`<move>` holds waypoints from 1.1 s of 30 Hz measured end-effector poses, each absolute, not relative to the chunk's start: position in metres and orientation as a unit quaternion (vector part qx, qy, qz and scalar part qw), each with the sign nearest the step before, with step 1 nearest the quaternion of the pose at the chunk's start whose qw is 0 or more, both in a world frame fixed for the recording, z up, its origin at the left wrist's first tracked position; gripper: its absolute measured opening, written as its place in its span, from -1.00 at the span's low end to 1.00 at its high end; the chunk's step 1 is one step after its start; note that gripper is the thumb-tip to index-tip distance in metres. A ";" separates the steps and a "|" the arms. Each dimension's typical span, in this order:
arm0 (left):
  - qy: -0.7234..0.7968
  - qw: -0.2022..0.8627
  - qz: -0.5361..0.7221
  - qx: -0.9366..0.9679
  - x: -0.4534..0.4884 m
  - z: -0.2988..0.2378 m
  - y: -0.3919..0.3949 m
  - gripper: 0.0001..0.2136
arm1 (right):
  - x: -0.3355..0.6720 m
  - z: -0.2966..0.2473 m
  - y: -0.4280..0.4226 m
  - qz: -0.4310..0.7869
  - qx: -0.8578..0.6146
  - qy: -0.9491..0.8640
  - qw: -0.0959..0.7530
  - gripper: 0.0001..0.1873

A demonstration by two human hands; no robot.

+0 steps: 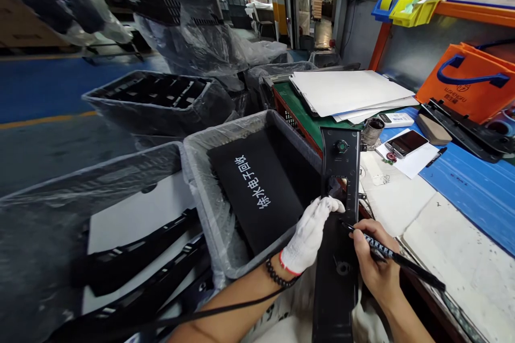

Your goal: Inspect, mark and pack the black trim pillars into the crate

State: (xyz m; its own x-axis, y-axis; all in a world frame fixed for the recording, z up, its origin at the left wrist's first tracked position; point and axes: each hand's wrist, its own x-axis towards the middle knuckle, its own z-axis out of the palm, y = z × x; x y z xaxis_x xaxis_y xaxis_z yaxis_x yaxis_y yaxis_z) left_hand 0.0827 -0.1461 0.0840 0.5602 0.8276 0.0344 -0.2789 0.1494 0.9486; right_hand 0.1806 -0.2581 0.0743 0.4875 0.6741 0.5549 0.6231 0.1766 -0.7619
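Note:
A long black plastic panel (pixel 336 262) extends up from the bottom edge in front of me, with a round green-centred fitting near its top and a cutout below that. My left hand (pixel 309 233), in a white glove, holds the panel by its left side, fingers straight and together over the surface; its underside grip is hidden. In my bare right hand (pixel 376 262) is a black marker (pixel 396 257), gripped between thumb and fingers. The marker's tip is at the panel's face, just below the gloved fingertips; whether it touches I cannot tell.
Left of the panel, a plastic-lined bin (pixel 231 257) holds a black sheet with white lettering. Another lined bin (pixel 161 153) contains black parts and white sheets. At right, the workbench (pixel 462 257) carries papers, a phone (pixel 407 142), a metal cup (pixel 373 131) and an orange bag (pixel 462 83).

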 end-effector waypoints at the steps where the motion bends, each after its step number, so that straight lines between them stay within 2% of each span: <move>1: 0.247 0.677 0.389 0.574 0.082 0.081 -0.145 -0.86 | 0.180 0.074 -0.258 0.024 -0.640 -0.503 0.580 -0.91; 6: 0.170 0.468 0.366 0.787 0.076 0.063 -0.140 -0.70 | 0.180 0.072 -0.258 0.028 -0.637 -0.509 0.578 -0.92; 11: 0.152 0.391 0.360 0.833 0.075 0.050 -0.139 -0.67 | 0.179 0.072 -0.258 0.024 -0.643 -0.498 0.581 -0.91; 14: 0.159 0.407 0.362 0.823 0.075 0.050 -0.140 -0.65 | 0.177 0.073 -0.257 0.027 -0.640 -0.498 0.585 -0.91; 18: 0.198 0.485 0.362 0.771 0.077 0.061 -0.134 -0.62 | 0.181 0.079 -0.261 0.052 -0.651 -0.475 0.590 -0.89; 21: 0.240 0.542 0.405 0.697 0.078 0.063 -0.120 -0.62 | 0.199 0.088 -0.262 0.051 -0.682 -0.431 0.589 -0.87; 24: 0.278 0.590 0.448 0.611 0.077 0.052 -0.101 -0.59 | 0.228 0.100 -0.251 0.025 -0.706 -0.394 0.588 -0.77; 27: 0.319 0.573 0.474 0.588 0.072 0.039 -0.085 -0.56 | 0.262 0.115 -0.226 -0.006 -0.734 -0.353 0.580 -0.64; 30: 0.351 0.549 0.484 0.584 0.065 0.036 -0.076 -0.54 | 0.293 0.129 -0.193 0.025 -0.765 -0.328 0.553 -0.51; 33: 0.389 0.559 0.485 0.548 0.058 0.042 -0.069 -0.54 | 0.325 0.136 -0.156 0.025 -0.810 -0.306 0.500 -0.53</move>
State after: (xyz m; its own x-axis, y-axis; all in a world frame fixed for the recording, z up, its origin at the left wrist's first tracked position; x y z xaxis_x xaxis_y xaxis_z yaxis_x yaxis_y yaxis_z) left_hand 0.0584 -0.0694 0.0418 0.2257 0.9695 0.0960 -0.1165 -0.0710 0.9906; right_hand 0.3248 -0.1560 0.1362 0.8112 0.5207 0.2663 0.4715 -0.3129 -0.8245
